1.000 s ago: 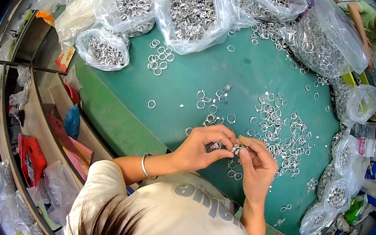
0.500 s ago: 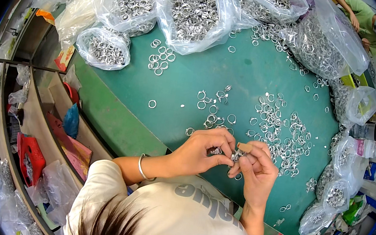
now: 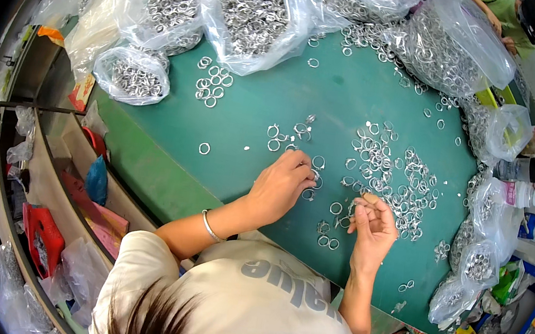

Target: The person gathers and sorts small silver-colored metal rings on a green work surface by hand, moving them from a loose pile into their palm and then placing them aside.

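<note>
My left hand (image 3: 282,185) is over a small group of silver rings (image 3: 315,179) on the green tabletop. Its fingers are curled down and pressed together, and the hand hides what is under them. To the right, my right hand (image 3: 375,228) is raised beside the larger pile of rings (image 3: 376,155). Thumb and fingertips pinch a small silver ring (image 3: 358,202), partly covered by the fingers. A tan wrap (image 3: 372,198) covers one finger of that hand. Between my hands lie a few loose rings (image 3: 328,242).
Clear plastic bags full of rings (image 3: 254,15) line the far edge, and more bags (image 3: 487,201) the right edge. A small ring cluster (image 3: 213,83) lies far left. Shelving with a red container (image 3: 42,233) stands left; a bottle (image 3: 528,195) stands right. Another person (image 3: 506,19) is at the far right.
My hands have come apart. The left has moved away left to the rings on the table; the right stays near its place. Loose rings now show between them. The view has shifted slightly.
</note>
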{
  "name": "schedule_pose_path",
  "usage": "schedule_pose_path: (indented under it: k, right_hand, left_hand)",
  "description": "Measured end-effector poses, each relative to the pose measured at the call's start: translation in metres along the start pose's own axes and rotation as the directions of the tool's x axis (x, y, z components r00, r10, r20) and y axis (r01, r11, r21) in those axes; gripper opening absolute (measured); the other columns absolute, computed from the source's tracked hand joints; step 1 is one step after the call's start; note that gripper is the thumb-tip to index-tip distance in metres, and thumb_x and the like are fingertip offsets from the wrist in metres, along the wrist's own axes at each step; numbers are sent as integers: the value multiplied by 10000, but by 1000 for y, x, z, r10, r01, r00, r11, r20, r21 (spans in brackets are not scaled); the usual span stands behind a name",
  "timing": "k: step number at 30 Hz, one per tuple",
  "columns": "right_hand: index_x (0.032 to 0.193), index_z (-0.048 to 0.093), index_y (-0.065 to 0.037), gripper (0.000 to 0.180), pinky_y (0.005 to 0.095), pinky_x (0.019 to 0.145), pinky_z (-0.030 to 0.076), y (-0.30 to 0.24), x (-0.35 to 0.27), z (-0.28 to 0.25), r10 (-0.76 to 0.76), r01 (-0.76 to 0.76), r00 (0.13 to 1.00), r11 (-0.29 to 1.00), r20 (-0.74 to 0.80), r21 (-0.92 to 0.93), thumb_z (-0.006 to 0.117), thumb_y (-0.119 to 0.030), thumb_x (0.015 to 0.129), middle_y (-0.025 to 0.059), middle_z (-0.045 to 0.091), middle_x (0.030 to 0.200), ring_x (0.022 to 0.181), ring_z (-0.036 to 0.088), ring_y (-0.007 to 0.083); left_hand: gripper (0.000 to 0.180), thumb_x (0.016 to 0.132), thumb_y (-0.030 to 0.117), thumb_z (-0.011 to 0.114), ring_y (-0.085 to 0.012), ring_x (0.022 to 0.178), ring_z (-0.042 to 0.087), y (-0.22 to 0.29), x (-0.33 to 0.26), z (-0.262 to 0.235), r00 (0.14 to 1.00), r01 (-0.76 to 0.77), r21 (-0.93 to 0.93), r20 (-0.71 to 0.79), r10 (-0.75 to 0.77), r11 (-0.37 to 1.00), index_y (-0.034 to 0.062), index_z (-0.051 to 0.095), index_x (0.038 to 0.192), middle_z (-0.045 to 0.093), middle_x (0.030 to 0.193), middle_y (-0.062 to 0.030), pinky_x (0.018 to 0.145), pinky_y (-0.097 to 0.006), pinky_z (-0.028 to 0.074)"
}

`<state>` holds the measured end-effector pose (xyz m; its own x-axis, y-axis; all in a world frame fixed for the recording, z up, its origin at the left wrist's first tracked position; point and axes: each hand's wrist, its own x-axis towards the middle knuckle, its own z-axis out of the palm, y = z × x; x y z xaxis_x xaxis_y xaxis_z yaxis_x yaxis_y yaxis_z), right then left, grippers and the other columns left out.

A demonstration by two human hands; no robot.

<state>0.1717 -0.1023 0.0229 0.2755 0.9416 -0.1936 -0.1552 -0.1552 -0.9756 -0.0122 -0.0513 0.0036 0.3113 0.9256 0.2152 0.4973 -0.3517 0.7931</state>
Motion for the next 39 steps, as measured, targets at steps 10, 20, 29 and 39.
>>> schedule_pose_path:
  k: [10, 20, 29, 39]
  right_hand:
    - [1019, 609, 25, 216, 182, 515, 398, 6, -18, -24, 36, -46, 996, 991, -86, -127, 628, 46, 805, 65, 648, 871, 609, 501, 53]
    - [910, 638, -11, 204, 289, 706, 438, -7, -13, -46, -381, 243, 909, 813, -168, -529, 663, 31, 712, 70, 650, 884, 803, 566, 192]
    - [1179, 552, -68, 443, 476, 988, 317, 8, 0, -74, -245, 480, 876, 349, 416, -805, 667, -111, 753, 80, 534, 1222, 1216, 421, 306]
    - [1195, 531, -21, 460, 473, 1032, 277, 8, -17, -112, -374, 109, 923, 485, -94, -868, 676, -113, 769, 165, 474, 1290, 1262, 371, 376]
  left_hand:
    - [159, 778, 28, 652, -237, 773, 571, 19, 17, 2, 987, 70, -176, 152, -43, 982, 4, 640, 934, 608, 944, -101, 682, -356, 471]
    - [365, 970, 338, 431, -111, 580, 461, 26, 0, 29, 376, 872, -410, 911, -169, -267, 24, 596, 886, 550, 757, -70, 461, -209, 369]
    - [207, 910, 212, 559, -77, 627, 519, 44, 18, 33, 554, 832, -516, 763, -332, 203, 17, 628, 913, 640, 859, -97, 469, -191, 392]
    - [340, 783, 66, 641, -328, 715, 607, 33, 95, 77, 935, -178, 267, 347, 78, 947, 84, 560, 1113, 481, 1189, -97, 612, -424, 502]
